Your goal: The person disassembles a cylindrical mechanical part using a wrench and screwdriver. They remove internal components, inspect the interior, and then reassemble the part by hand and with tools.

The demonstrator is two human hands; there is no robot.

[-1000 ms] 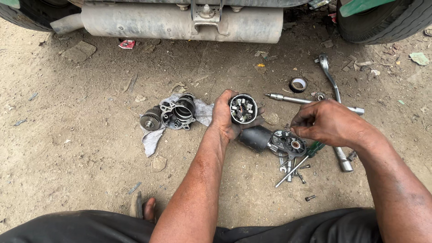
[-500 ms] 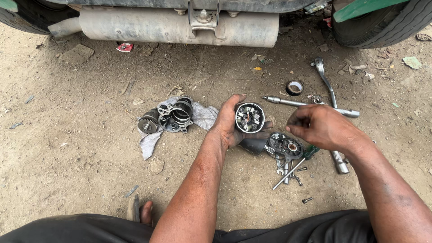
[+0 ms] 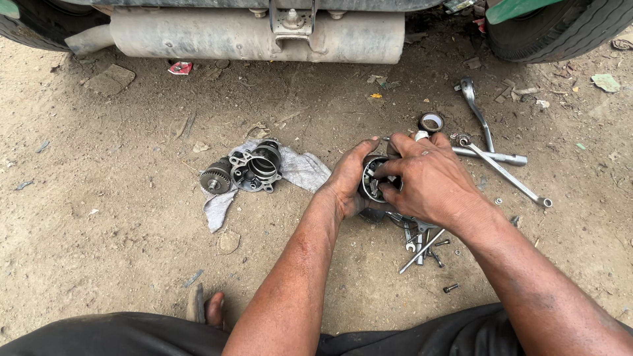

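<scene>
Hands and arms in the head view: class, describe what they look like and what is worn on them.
Both arms are bare to beyond the elbow, with no sleeves, gloves, watch or rings visible. The left hand and right hand are smudged with dark grease and dust, and grime streaks the forearms.

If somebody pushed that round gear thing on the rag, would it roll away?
The gear lies on its side, so it might roll a little. It looks like solid metal, probably heavy. The rumpled rag and dirt would likely stop it.
</scene>
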